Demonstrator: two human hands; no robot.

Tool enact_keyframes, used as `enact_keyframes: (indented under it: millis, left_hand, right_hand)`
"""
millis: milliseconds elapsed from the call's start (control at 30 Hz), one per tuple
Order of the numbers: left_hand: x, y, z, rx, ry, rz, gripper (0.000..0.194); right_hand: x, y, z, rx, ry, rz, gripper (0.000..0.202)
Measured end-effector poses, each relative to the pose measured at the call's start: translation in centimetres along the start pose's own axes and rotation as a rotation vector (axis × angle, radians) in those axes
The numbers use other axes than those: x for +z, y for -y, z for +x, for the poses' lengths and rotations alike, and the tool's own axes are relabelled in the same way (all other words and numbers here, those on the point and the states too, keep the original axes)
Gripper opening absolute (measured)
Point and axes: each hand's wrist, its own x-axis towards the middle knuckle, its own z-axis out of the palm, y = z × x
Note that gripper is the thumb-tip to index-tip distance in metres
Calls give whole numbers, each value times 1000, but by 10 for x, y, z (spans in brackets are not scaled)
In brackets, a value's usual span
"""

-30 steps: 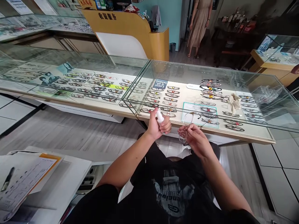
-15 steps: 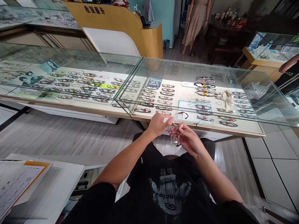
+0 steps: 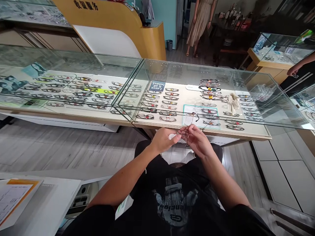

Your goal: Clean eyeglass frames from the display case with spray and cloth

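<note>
A pair of thin-rimmed eyeglasses (image 3: pixel 189 120) is held on end in front of the display case, one lens above the other, with a dark temple tip sticking out at upper right. My right hand (image 3: pixel 200 144) pinches the frame around its middle, fingers closed. From the other side my left hand (image 3: pixel 161 141) reaches the lower lens, its thumb and fingers closed at the rim. A pale patch shows between the left thumb and fingers; what it is I cannot make out. Part of the lower lens is hidden by the fingers.
Just ahead stands a glass display case (image 3: pixel 172 126) with rows of eyeglasses and a beige cloth (image 3: pixel 233 103) inside. A white surface with papers (image 3: pixel 14 200) is at lower left. Beyond are a yellow counter (image 3: pixel 152 39), a standing person (image 3: pixel 200 23) and another person's hand (image 3: pixel 294 69).
My left hand has shifted down from the upper lens to the lower one. The right hand keeps its hold, with its fingers slightly higher. The whole view has turned a little to the right.
</note>
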Motion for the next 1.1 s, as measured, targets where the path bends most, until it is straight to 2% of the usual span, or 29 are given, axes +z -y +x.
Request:
enact_keyframes:
  millis: [133,233,333,433,533,633,733,833,1000,1100]
  left_hand:
    - [2,3,1,33,-56,-85,62]
    - [-14,6,9,37,-149,-210,63]
    - [-48,15,29,93,-334,-251,54]
    - [-94,36,60,100,-535,-165,40]
    - [-136,65,93,-17,-643,-7,31]
    - [-165,89,114,-142,-710,150,31]
    - [-175,103,121,-181,-738,220,30]
    - [-177,111,119,-208,-752,295,32]
    - [-179,123,120,-250,-738,541,46]
    - [-177,125,121,-256,-725,552,51]
  right_hand:
    - [2,1,-2,3,-2,0,28]
    - [1,6,-5,-4,-24,3,28]
    - [-2,13,-9,-28,-51,18,28]
    - [-5,21,-13,-55,-57,28,27]
    - [-10,27,-18,-71,-67,31,27]
    - [-16,30,-22,-88,-86,42,27]
    - [-22,31,-26,-117,-98,61,26]
    - [-26,33,-29,-131,-117,84,25]
    - [-29,38,-30,-151,-134,112,29]
    - [-31,40,-29,-159,-139,116,30]
